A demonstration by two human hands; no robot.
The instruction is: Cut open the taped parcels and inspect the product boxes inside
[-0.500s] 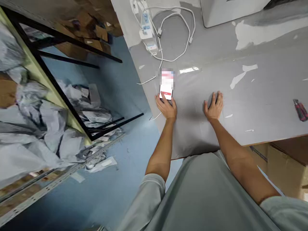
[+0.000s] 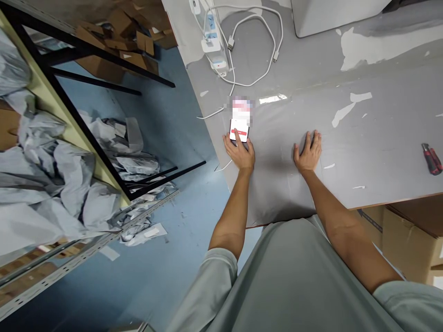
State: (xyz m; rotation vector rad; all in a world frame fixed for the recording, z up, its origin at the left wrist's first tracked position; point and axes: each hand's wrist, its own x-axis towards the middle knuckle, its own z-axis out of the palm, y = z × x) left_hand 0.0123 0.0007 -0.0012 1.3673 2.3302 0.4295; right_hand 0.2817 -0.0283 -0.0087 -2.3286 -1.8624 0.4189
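A phone (image 2: 239,124) with a lit screen lies on the grey table (image 2: 277,138) near its left edge; the upper part of its screen is blurred out. My left hand (image 2: 241,154) rests at the phone's lower end, fingers spread, with a fingertip over the lower part of the screen. My right hand (image 2: 307,154) lies on the tabletop to the right, palm down and fingers apart, holding nothing.
A white power strip (image 2: 216,50) and looped white cables (image 2: 252,85) lie beyond the phone. A silver device (image 2: 332,18) stands at the back, and a red and black tool (image 2: 432,159) lies far right. Shelving with grey bags (image 2: 69,175) is on the left.
The view has shifted slightly. The index finger of my left hand sits a little farther right and higher over the phone's screen. My right hand stays in place.
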